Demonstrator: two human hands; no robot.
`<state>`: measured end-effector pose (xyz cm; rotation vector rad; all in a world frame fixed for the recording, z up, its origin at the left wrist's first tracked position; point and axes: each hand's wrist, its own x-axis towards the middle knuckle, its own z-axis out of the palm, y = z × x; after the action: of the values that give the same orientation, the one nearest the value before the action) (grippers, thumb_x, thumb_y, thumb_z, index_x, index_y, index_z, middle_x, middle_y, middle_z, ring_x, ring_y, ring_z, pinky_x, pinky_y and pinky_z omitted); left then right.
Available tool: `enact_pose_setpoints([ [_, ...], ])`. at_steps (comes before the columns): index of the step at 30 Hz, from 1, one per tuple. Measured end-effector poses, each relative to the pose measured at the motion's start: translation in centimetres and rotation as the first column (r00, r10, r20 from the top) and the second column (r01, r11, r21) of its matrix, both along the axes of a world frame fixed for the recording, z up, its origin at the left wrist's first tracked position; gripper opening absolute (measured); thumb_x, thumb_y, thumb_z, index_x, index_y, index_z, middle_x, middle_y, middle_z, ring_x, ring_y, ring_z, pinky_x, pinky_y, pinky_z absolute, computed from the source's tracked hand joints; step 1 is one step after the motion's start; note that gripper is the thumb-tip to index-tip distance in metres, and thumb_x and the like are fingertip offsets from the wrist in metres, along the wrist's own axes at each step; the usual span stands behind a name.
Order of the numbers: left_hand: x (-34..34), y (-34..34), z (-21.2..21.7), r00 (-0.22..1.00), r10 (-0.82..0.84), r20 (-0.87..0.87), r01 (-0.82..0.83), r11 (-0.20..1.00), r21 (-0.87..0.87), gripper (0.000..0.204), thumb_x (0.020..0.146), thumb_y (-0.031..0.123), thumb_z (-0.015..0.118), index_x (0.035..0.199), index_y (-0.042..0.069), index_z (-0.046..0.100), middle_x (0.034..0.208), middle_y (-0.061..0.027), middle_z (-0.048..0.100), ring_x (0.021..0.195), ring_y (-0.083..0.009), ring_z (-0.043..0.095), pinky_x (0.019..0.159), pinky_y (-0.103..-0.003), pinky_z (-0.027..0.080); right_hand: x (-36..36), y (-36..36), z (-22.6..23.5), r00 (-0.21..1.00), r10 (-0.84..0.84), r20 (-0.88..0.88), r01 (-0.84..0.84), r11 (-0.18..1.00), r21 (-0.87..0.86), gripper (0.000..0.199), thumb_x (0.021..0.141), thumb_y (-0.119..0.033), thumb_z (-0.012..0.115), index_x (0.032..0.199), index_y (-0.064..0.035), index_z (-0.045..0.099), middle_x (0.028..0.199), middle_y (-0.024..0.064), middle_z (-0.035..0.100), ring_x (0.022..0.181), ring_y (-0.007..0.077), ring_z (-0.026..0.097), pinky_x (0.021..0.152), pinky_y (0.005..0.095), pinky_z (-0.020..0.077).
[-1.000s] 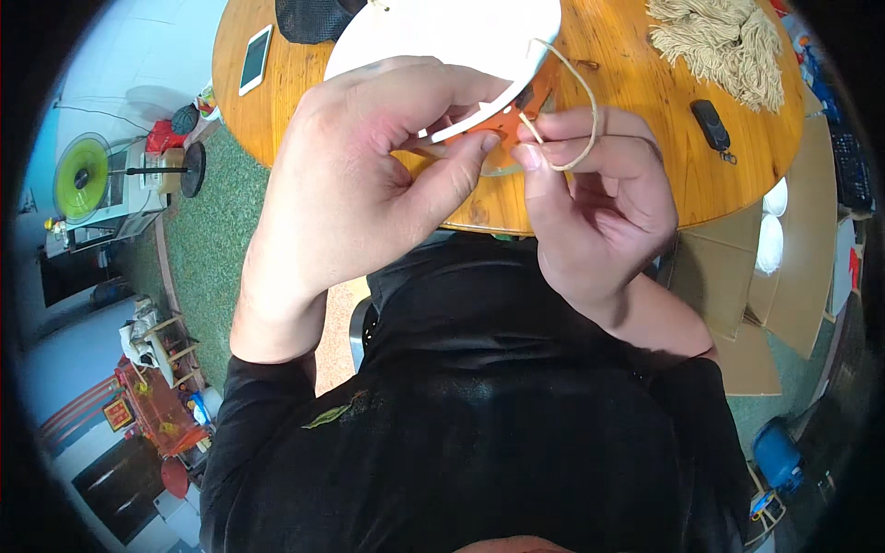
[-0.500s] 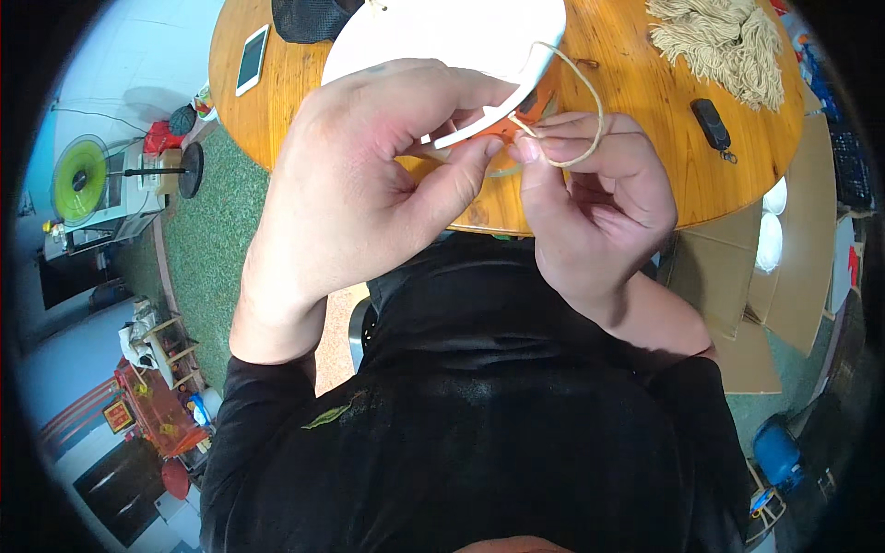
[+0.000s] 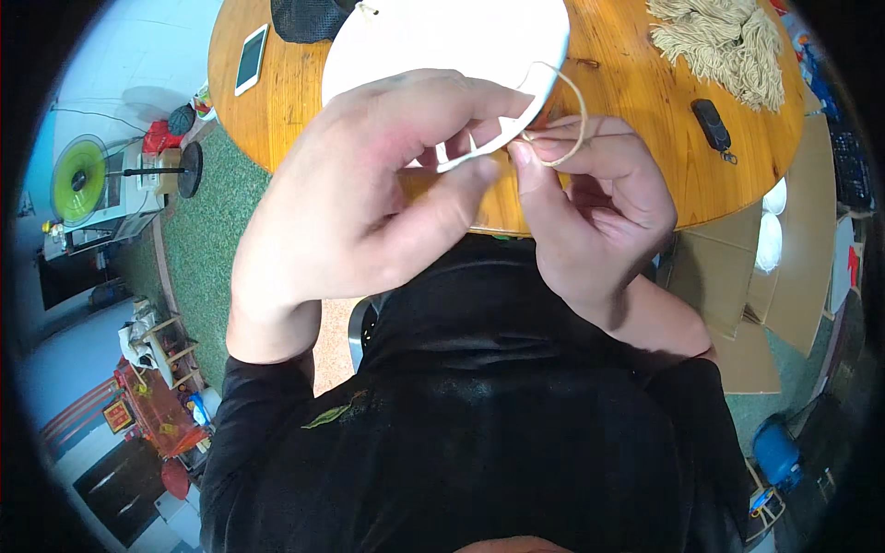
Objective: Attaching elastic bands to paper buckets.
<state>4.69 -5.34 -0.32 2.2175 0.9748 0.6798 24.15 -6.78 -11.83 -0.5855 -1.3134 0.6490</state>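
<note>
A smooth white disc [image 3: 452,46] is held up over the wooden table, tilted, its near rim towards me. My left hand [image 3: 355,194] is closed on that rim, fingers over the top and the blurred thumb below. Beside the rim, my right hand [image 3: 608,203] pinches a thin beige cord [image 3: 584,115] between thumb and forefinger. The cord arches in a loop from the disc's right edge down to these fingertips. How it passes the rim is hidden by my fingers. At the disc's far left edge sits a small cord knot [image 3: 368,10].
On the round wooden table [image 3: 627,83] lie a white phone [image 3: 251,61], a black mesh item [image 3: 309,20], a bundle of beige cords [image 3: 724,46] and a black key fob [image 3: 711,124]. Flattened cardboard [image 3: 728,276] is on the floor at right. A fan [image 3: 80,180] stands far left.
The disc has tipped and dropped slightly, covering the orange thing seen beneath it before. My left thumb has drawn back from the right fingertips, and the cord loop has shifted left and down.
</note>
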Motion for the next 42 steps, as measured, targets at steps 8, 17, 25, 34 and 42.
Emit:
enact_pose_setpoints([
  [8, 0.0, 1.5, 1.3, 0.974, -0.019, -0.226, -0.014, 0.989, -0.145, 0.027, 0.109, 0.002, 0.061, 0.132, 0.0, 0.074, 0.109, -0.0106, 0.078, 0.103, -0.0184, 0.075, 0.094, -0.03, 0.058, 0.2, -1.1, 0.8, 0.997, 0.069, -0.035, -0.074, 0.984, -0.162, 0.022, 0.087, 0.015, 0.08, 0.1, 0.0026, 0.068, 0.101, 0.0119, 0.07, 0.091, 0.0173, 0.072, 0.079, 0.0265, 0.0573],
  [17, 0.6, 2.9, 0.2, 0.991, -0.08, -0.111, 0.052, 0.972, -0.231, 0.011, 0.103, 0.002, 0.072, 0.112, -0.002, 0.078, 0.096, -0.0077, 0.077, 0.088, -0.0143, 0.075, 0.082, -0.027, 0.059, 1.1, -1.5, 1.0, 0.994, 0.103, 0.043, -0.091, 0.972, -0.217, 0.021, 0.088, 0.016, 0.079, 0.102, 0.0039, 0.069, 0.102, 0.0117, 0.069, 0.092, 0.0157, 0.071, 0.081, 0.0266, 0.0594],
  [25, 0.8, 3.4, -0.1, 0.967, -0.169, -0.192, 0.171, 0.985, -0.006, 0.009, 0.102, 0.004, 0.072, 0.11, 0.001, 0.073, 0.09, -0.0059, 0.073, 0.08, -0.0138, 0.071, 0.072, -0.028, 0.058, 1.6, -1.5, 1.5, 0.986, 0.169, -0.001, -0.161, 0.934, -0.319, 0.019, 0.091, 0.015, 0.077, 0.104, 0.0045, 0.068, 0.104, 0.0106, 0.068, 0.095, 0.0133, 0.071, 0.084, 0.0256, 0.0616],
  [34, 0.6, 2.8, 0.2, 0.986, -0.123, -0.115, 0.119, 0.992, -0.038, 0.007, 0.098, 0.0, 0.065, 0.104, 0.0, 0.068, 0.098, -0.005, 0.068, 0.083, -0.0133, 0.069, 0.075, -0.027, 0.056, 1.7, -1.5, 1.3, 0.922, 0.297, -0.248, -0.373, 0.854, -0.363, 0.018, 0.097, 0.013, 0.07, 0.113, 0.0063, 0.063, 0.112, 0.0112, 0.065, 0.101, 0.014, 0.072, 0.088, 0.0289, 0.0654],
  [42, 0.9, 2.0, -0.4, 0.999, -0.033, 0.007, 0.033, 0.999, -0.04, 0.006, 0.099, 0.002, 0.068, 0.104, -0.001, 0.07, 0.11, -0.0089, 0.074, 0.09, -0.0123, 0.071, 0.081, -0.026, 0.057, 1.8, -1.5, 1.8, 0.929, 0.292, -0.228, -0.356, 0.874, -0.33, 0.019, 0.1, 0.007, 0.072, 0.116, 0.0084, 0.062, 0.113, 0.013, 0.067, 0.097, 0.0145, 0.073, 0.088, 0.0294, 0.0659],
])
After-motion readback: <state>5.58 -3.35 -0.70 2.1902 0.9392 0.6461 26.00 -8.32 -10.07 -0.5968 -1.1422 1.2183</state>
